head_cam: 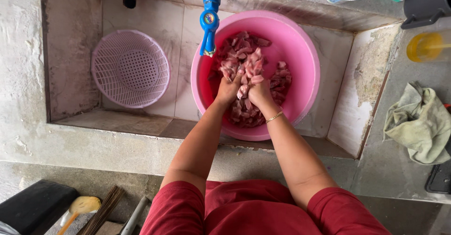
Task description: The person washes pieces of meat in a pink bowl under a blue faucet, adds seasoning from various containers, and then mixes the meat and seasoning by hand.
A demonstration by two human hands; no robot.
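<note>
Pink plastic makes up the big basin (pixel 300 61) that sits tilted in a tiled concrete sink (pixel 75 122), and it is filled with cut pieces of raw meat (pixel 244 51), pale pink and red. Both hands are down in the basin, close together over the middle of the heap. The left hand (pixel 229 88) is curled around a clump of meat, fingers bent and gripping. The right hand (pixel 258 93) is touching it side by side and is closed on more pieces, with a few bits sticking out above the knuckles. A thin gold bracelet (pixel 274 117) circles the right wrist.

A blue tap (pixel 210 19) hangs over the basin's far left rim, just above the meat. To the left, well apart from the basin, a pale pink colander (pixel 130 68) leans against the sink's back wall. On the table to the right lie a crumpled greenish cloth (pixel 419 122) and, further back, a yellow bottle (pixel 427 47). The person wears red sleeves (pixel 178 207).
</note>
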